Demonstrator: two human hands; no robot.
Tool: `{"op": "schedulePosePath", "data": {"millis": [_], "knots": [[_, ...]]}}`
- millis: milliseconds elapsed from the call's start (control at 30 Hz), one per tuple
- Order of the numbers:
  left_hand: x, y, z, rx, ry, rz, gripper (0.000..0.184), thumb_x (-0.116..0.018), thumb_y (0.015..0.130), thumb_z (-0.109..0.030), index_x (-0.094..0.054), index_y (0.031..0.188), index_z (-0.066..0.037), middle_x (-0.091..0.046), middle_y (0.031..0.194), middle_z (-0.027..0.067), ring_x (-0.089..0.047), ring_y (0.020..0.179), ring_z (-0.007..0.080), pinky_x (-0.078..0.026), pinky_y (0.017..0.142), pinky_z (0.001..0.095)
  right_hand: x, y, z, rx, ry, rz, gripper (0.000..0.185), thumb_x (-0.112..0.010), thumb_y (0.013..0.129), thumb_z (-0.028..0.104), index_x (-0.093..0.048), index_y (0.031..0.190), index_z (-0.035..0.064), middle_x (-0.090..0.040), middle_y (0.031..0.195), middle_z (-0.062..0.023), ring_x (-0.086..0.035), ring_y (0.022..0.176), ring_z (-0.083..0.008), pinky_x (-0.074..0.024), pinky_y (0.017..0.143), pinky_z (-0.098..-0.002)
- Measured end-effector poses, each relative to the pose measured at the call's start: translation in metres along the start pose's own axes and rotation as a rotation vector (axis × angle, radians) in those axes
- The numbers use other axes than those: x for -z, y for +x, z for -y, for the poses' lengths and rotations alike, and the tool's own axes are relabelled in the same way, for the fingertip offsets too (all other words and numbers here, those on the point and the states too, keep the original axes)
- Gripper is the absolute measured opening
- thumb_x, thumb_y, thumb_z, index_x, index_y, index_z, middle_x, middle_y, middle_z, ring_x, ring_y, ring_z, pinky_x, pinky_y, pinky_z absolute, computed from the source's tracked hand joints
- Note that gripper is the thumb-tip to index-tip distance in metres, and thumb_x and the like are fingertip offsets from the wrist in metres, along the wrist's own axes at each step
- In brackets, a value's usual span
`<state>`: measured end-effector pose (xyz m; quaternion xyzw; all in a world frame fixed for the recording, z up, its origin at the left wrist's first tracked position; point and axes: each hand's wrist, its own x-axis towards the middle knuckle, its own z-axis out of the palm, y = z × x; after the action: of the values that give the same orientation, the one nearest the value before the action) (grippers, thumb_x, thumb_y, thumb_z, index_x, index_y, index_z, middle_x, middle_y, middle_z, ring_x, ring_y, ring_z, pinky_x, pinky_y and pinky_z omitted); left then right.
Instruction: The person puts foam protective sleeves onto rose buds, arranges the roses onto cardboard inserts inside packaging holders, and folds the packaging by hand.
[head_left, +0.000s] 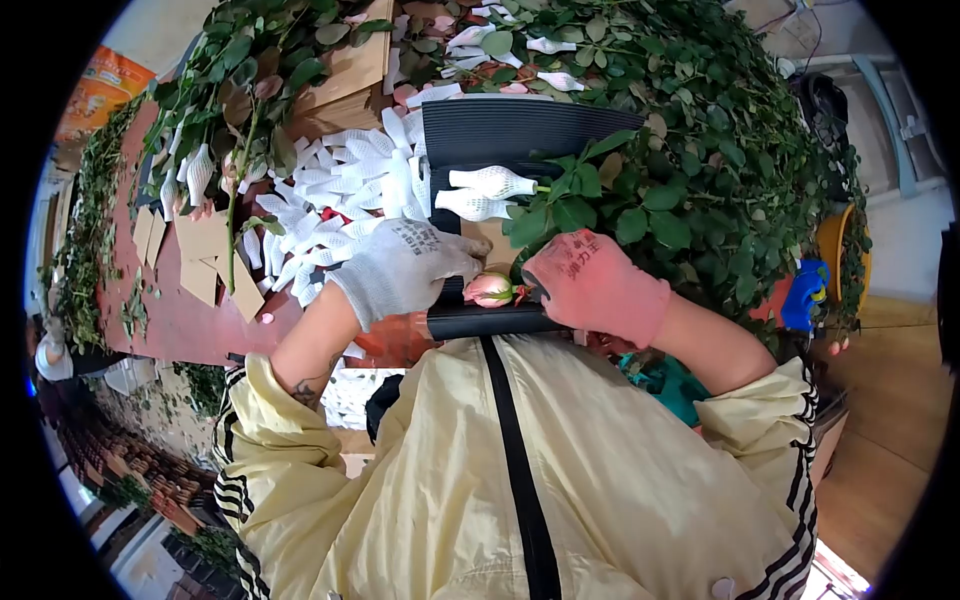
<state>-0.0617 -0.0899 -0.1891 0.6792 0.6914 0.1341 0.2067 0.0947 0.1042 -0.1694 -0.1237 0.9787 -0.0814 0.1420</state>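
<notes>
A pink rose (489, 290) lies sideways over the black ribbed holder (530, 125), its bloom pointing left. My right hand (598, 283), in a pink glove, is closed round the rose just behind the bloom. My left hand (408, 268), in a pale grey glove, is beside the bloom at its upper left, fingers curled, their tips partly hidden. Above my hands, two roses in white foam net sleeves (492, 182) rest on the holder with leafy stems (640, 205) to the right. A piece of brown cardboard (486, 243) shows between my hands.
Many white net sleeves (330, 190) are piled left of the holder. Cardboard pieces (200, 262) lie on the red table (150, 325). Leafy rose stems (720, 150) fill the right side and back. A blue object (804, 294) is at the right.
</notes>
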Motion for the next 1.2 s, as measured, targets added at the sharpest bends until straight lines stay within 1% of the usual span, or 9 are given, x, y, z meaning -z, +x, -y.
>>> {"op": "schedulePosePath", "data": {"millis": [100, 233, 300, 400, 467, 767, 1000, 1100, 1200], "knots": [[0.019, 0.006, -0.025, 0.133, 0.083, 0.096, 0.029, -0.053, 0.075, -0.009, -0.068, 0.098, -0.015, -0.064, 0.109, 0.0014, -0.063, 0.089, 0.0253, -0.049, 0.077, 0.0355, 0.001, 0.008, 0.000, -0.038, 0.062, 0.085, 0.023, -0.065, 0.070, 0.021, -0.063, 0.090, 0.0107, -0.063, 0.089, -0.0079, -0.061, 0.086, -0.0263, -0.0487, 0.075, -0.0379], [0.000, -0.012, -0.061, 0.027, 0.141, -0.254, 0.038, -0.060, 0.081, -0.039, -0.063, 0.111, -0.016, -0.060, 0.109, 0.0012, -0.054, 0.102, 0.0216, -0.043, 0.081, 0.0407, -0.010, -0.004, -0.006, -0.003, 0.043, -0.024, 0.026, -0.064, 0.072, 0.021, -0.062, 0.096, 0.0129, -0.061, 0.090, -0.0082, -0.062, 0.085, -0.0266, -0.0492, 0.073, -0.0384], [-0.006, -0.011, -0.073, 0.102, 0.064, -0.225, 0.038, -0.065, 0.076, -0.036, -0.064, 0.108, -0.015, -0.060, 0.111, 0.0016, -0.054, 0.101, 0.0223, -0.043, 0.081, 0.0412, 0.000, -0.006, -0.001, 0.052, 0.038, -0.145, 0.029, -0.064, 0.073, 0.022, -0.061, 0.100, 0.0132, -0.061, 0.092, -0.0078, -0.062, 0.085, -0.0262, -0.0493, 0.073, -0.0383], [-0.011, -0.013, -0.076, 0.161, 0.009, -0.243, 0.037, -0.069, 0.071, -0.031, -0.065, 0.103, -0.012, -0.061, 0.110, 0.0015, -0.055, 0.097, 0.0225, -0.044, 0.080, 0.0414, 0.034, 0.000, 0.014, -0.173, 0.045, 0.094, 0.037, -0.066, 0.076, 0.026, -0.058, 0.109, 0.0138, -0.061, 0.102, -0.0067, -0.062, 0.086, -0.0251, -0.0488, 0.072, -0.0377], [-0.018, -0.013, -0.074, 0.156, 0.012, -0.309, 0.033, -0.069, 0.071, -0.027, -0.066, 0.101, -0.013, -0.062, 0.108, 0.0004, -0.055, 0.094, 0.0219, -0.044, 0.078, 0.0406, 0.018, 0.001, 0.012, -0.149, -0.237, -0.589, 0.041, -0.066, 0.077, 0.029, -0.056, 0.114, 0.0135, -0.059, 0.111, -0.0069, -0.062, 0.086, -0.0237, -0.0487, 0.071, -0.0366], [-0.016, -0.008, -0.082, 0.196, 0.151, -0.343, 0.019, -0.062, 0.076, -0.022, -0.066, 0.094, -0.016, -0.062, 0.102, -0.0046, -0.057, 0.091, 0.0154, -0.044, 0.069, 0.0348, 0.030, 0.003, 0.003, -0.153, -0.190, 0.126, 0.046, -0.065, 0.073, 0.020, -0.055, 0.118, 0.0174, -0.060, 0.105, -0.0058, -0.062, 0.083, -0.0224, -0.0480, 0.068, -0.0338], [-0.019, -0.007, -0.080, 0.155, 0.139, -0.375, 0.022, -0.060, 0.077, -0.021, -0.067, 0.097, -0.015, -0.062, 0.103, -0.0033, -0.056, 0.090, 0.0161, -0.044, 0.070, 0.0345, -0.006, -0.011, -0.008, -0.038, -0.055, -0.285, 0.049, -0.065, 0.072, 0.020, -0.054, 0.120, 0.0147, -0.057, 0.109, -0.0057, -0.059, 0.094, -0.0216, -0.0445, 0.079, -0.0368], [-0.014, -0.009, -0.081, 0.172, 0.117, -0.301, 0.025, -0.061, 0.077, -0.024, -0.067, 0.100, -0.014, -0.062, 0.107, -0.0015, -0.056, 0.091, 0.0174, -0.044, 0.073, 0.0351, -0.003, 0.000, -0.007, -0.120, 0.046, 0.015, 0.048, -0.064, 0.072, 0.019, -0.055, 0.118, 0.0144, -0.059, 0.106, -0.0074, -0.059, 0.093, -0.0228, -0.0452, 0.078, -0.0391], [-0.012, -0.011, -0.083, 0.188, 0.095, -0.271, 0.028, -0.061, 0.077, -0.026, -0.067, 0.102, -0.012, -0.061, 0.109, -0.0002, -0.055, 0.090, 0.0192, -0.044, 0.074, 0.0356, -0.013, -0.004, -0.013, -0.079, 0.011, -0.202, 0.031, -0.052, 0.082, 0.017, -0.061, 0.112, 0.0145, -0.063, 0.095, -0.0072, -0.063, 0.084, -0.0235, -0.0486, 0.068, -0.0371]]}}
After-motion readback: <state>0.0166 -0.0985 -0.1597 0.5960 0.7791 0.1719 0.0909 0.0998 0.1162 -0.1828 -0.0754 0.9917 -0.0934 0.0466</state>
